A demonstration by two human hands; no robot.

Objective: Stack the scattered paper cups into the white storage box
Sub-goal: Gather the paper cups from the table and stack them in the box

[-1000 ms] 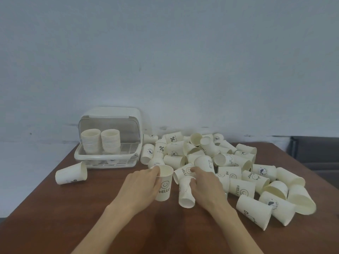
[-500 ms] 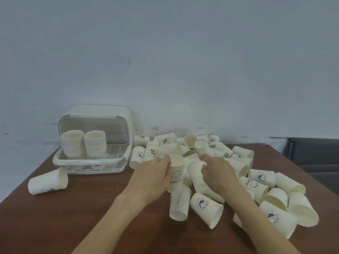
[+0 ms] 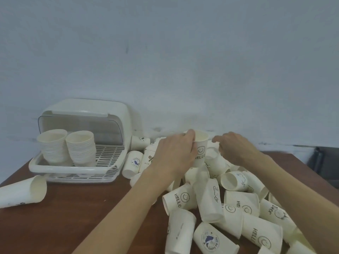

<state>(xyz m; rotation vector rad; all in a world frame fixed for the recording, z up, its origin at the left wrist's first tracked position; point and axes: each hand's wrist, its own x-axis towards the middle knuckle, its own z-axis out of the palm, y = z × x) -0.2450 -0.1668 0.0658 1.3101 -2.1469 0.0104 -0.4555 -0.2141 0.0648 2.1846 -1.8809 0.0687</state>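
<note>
My left hand grips an upright white paper cup printed HELLO, held above a heap of scattered paper cups lying on their sides on the brown table. My right hand hovers just right of that cup with its fingers loosely curled and nothing in them. The white storage box stands at the back left with its lid raised. Inside it are two stacks of cups, side by side.
A single cup lies on its side at the left table edge, in front of the box. A pale wall runs behind the table. A dark object stands beyond the table's right corner.
My left hand has lifted the HELLO cup up and toward the back of the heap. My right hand let go of a cup and moved back beside it. The camera moved closer.
</note>
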